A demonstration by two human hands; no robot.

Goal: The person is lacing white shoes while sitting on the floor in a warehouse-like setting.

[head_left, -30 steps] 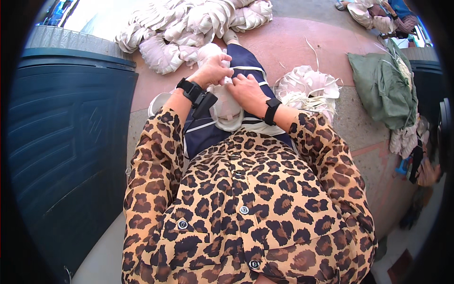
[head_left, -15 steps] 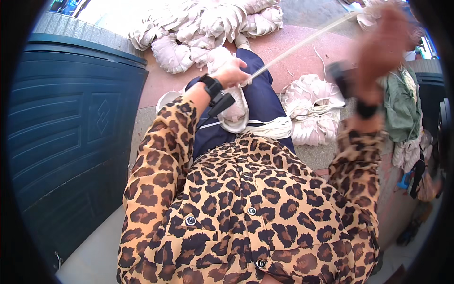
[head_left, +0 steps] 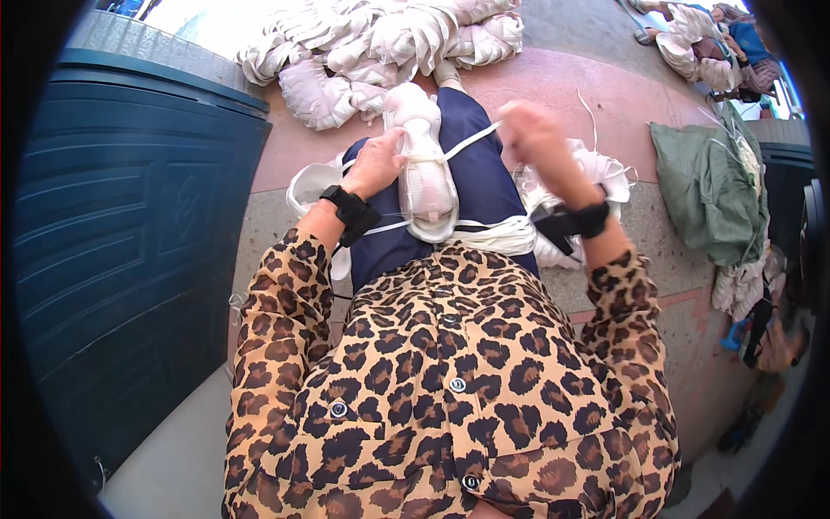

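Lengthwise on my lap lies a long white padded piece (head_left: 426, 192) with a mesh surface, shaped like a shoe sole. My left hand (head_left: 376, 164) is closed at its left edge, fingers pressed against it. A flat white cord (head_left: 471, 141) crosses over the middle of the piece and slants up to the right. Its far end is pinched in my right hand (head_left: 538, 143), which is smeared by motion. Whether my left fingers also hold the cord is hidden. A hank of white cord (head_left: 501, 234) rests on my right thigh.
Ahead lies a heap of tied white bundles (head_left: 372, 48). Another bundle (head_left: 562, 251) sits beside my right leg, partly behind my arm. A green sack (head_left: 705, 186) stands at the right, a dark blue panelled door (head_left: 147, 233) at the left. People (head_left: 735, 52) sit at the far right.
My right hand has come down and inward from the upper right, so the cord stretch is much shorter. My left hand has shifted left to the edge of the padded piece.
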